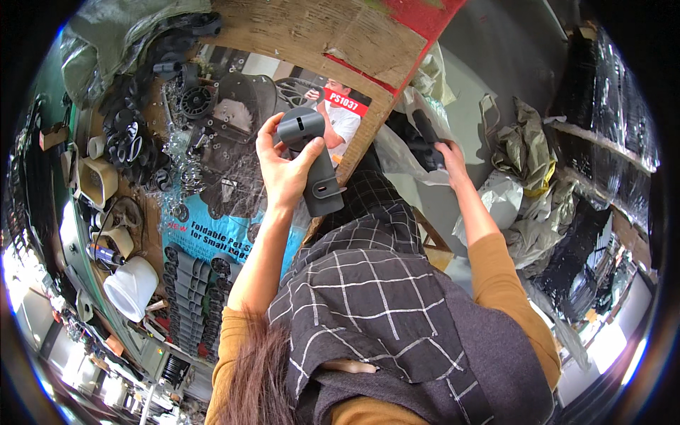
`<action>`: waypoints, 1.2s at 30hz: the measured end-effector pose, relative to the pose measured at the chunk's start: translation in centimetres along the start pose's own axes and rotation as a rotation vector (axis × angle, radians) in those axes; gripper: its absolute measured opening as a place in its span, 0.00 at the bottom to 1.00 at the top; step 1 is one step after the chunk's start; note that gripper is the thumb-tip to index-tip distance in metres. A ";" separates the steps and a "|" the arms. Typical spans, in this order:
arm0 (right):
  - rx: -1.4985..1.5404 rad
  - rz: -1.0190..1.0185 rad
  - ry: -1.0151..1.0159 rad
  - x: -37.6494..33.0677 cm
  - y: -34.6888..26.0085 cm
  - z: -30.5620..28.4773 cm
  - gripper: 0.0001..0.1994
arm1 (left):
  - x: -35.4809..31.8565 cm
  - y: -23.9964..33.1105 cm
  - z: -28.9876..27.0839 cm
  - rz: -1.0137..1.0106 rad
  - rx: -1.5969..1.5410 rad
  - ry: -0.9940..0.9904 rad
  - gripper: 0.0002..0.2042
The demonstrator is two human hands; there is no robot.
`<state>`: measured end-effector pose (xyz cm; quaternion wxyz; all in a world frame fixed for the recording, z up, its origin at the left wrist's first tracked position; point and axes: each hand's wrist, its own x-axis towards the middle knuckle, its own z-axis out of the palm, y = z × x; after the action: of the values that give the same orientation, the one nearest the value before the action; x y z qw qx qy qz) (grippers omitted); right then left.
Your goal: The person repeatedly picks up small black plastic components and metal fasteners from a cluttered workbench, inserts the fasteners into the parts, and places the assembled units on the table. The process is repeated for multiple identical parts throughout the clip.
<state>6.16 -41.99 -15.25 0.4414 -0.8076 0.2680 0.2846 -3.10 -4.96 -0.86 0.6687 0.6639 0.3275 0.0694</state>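
Observation:
My left hand [283,173] is closed round a dark grey plastic part [324,185], raised above the table's edge. The part has a rounded, slotted upper end and a long curved body with a slot near its lower end. Out to the right, my right hand [453,164] has its fingers closed on a dark plastic piece [425,131], long and narrow, at the mouth of a clear plastic bag [398,157]. More dark shapes show through the bag; its film partly hides them.
On the wooden table [368,35] lie black wheels [196,103], small loose metal parts and a printed blue sheet [202,230]. Stacked grey parts [188,297] and a white bucket [132,289] are at the left. Crumpled bags [524,145] and wrapped black stacks [602,120] stand at right.

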 end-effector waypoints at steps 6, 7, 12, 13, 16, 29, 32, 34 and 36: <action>-0.195 -0.200 -0.015 -4.0 -3.5 3.7 0.26 | -0.5 -0.1 1.1 -0.064 -0.077 -0.040 0.36; -0.096 -0.307 -0.138 -7.0 -4.7 5.2 0.23 | -0.7 -0.2 1.8 -0.050 -0.042 -0.060 0.36; 0.600 -0.050 -0.926 -17.8 -9.5 8.9 0.27 | -2.5 -1.0 5.1 0.099 0.181 -0.399 0.30; 0.674 -0.001 -0.946 -17.6 -9.7 8.6 0.27 | -2.7 -1.1 5.2 0.089 0.270 -0.373 0.27; 0.265 -0.117 -0.459 -13.3 -8.4 6.7 0.26 | -2.7 -1.3 4.2 0.134 0.305 -0.297 0.27; -0.827 -0.367 0.140 -0.3 -3.8 -0.2 0.21 | -2.0 -1.3 -0.5 0.084 0.243 -0.151 0.16; -0.523 -0.633 0.182 -0.7 -11.5 1.3 0.09 | -1.4 -1.0 -2.1 0.101 0.237 -0.082 0.13; -0.345 -0.915 0.163 -0.5 -17.9 3.3 0.08 | -1.1 -1.0 -3.3 0.111 0.216 -0.004 0.12; -0.335 -1.100 0.162 0.5 -24.7 6.0 0.08 | -0.8 -1.1 -4.3 0.121 0.208 0.080 0.11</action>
<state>22.10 -25.38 -4.45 0.3689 -0.9061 -0.2067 -0.0107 -6.37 -1.83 -1.20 0.5773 0.7448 0.3188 0.1017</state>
